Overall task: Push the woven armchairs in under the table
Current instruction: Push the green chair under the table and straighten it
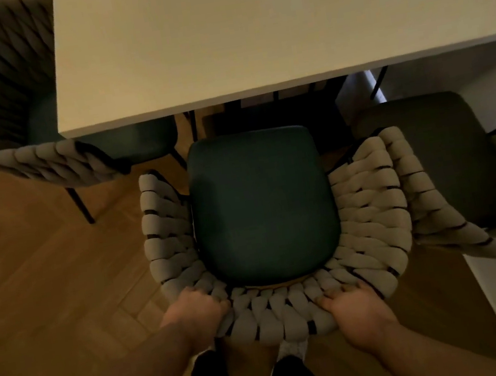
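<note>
Gripping the armchair [262,205] — my left hand [194,313] and right hand [356,305] curl over its woven back. Its seat (dark green) stops short of the table [248,26].

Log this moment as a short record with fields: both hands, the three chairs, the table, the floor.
left hand: grips the back rim of the middle armchair, left side
right hand: grips the same rim, right side
middle armchair: seat wholly in view, short of the table edge
left armchair: seat partly under the table
right armchair: seat not under the table, close beside the middle one
floor: wood, herringbone
</note>
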`<move>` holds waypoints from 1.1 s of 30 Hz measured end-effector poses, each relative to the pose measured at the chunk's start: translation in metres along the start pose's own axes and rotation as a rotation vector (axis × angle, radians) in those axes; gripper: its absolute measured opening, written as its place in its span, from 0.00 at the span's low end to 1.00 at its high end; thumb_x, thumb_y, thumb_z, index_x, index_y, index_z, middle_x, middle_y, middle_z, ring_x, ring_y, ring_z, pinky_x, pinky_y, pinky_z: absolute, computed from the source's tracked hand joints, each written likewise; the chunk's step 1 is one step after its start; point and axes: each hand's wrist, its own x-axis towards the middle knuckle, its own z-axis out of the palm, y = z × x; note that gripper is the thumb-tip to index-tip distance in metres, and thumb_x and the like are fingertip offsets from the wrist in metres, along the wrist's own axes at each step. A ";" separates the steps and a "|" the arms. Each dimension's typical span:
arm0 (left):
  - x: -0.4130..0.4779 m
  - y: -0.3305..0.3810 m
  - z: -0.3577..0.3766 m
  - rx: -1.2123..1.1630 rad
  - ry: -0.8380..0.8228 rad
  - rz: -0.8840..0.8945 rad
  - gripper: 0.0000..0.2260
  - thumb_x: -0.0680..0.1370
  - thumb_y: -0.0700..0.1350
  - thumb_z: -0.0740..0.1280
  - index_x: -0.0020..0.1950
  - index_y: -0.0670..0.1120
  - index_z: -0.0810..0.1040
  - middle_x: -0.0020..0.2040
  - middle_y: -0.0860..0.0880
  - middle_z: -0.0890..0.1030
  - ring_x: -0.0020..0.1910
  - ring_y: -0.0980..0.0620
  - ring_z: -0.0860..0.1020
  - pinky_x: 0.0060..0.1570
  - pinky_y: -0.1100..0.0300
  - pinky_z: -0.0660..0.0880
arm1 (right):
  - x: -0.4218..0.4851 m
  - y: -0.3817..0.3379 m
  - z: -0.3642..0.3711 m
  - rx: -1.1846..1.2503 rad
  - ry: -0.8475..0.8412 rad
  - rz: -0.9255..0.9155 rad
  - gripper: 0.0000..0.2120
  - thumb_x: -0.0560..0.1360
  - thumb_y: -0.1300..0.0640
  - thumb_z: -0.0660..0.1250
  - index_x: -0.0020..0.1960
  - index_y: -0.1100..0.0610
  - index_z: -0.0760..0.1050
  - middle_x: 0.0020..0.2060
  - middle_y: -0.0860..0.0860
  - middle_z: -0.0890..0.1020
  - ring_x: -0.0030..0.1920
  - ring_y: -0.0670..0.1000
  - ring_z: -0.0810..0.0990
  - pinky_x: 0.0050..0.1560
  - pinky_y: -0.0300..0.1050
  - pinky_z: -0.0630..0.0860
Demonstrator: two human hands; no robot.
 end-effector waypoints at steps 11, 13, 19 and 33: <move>0.018 -0.010 -0.038 -0.030 0.147 -0.022 0.15 0.83 0.49 0.61 0.69 0.55 0.73 0.57 0.51 0.81 0.55 0.48 0.80 0.57 0.50 0.76 | 0.008 0.034 -0.033 -0.070 0.134 0.082 0.19 0.83 0.55 0.60 0.73 0.43 0.71 0.64 0.48 0.81 0.64 0.55 0.79 0.69 0.61 0.69; 0.017 -0.018 -0.055 -0.029 0.189 -0.027 0.15 0.83 0.48 0.61 0.70 0.56 0.73 0.56 0.51 0.81 0.54 0.49 0.80 0.55 0.52 0.76 | 0.006 0.042 -0.046 -0.060 0.189 0.087 0.17 0.83 0.54 0.61 0.70 0.43 0.73 0.63 0.47 0.81 0.63 0.53 0.79 0.70 0.60 0.69; 0.009 -0.033 -0.087 -0.073 0.235 -0.072 0.13 0.82 0.50 0.63 0.67 0.60 0.75 0.52 0.56 0.80 0.51 0.54 0.79 0.56 0.54 0.76 | 0.001 0.049 -0.083 -0.062 0.303 0.074 0.13 0.82 0.52 0.61 0.65 0.43 0.76 0.60 0.47 0.82 0.61 0.53 0.79 0.65 0.57 0.71; 0.006 0.003 -0.020 -0.132 0.067 -0.062 0.25 0.78 0.53 0.63 0.76 0.56 0.69 0.69 0.52 0.77 0.70 0.50 0.73 0.76 0.48 0.60 | -0.007 0.062 -0.031 0.165 0.010 -0.028 0.28 0.73 0.35 0.67 0.72 0.39 0.73 0.68 0.41 0.77 0.75 0.48 0.69 0.81 0.66 0.41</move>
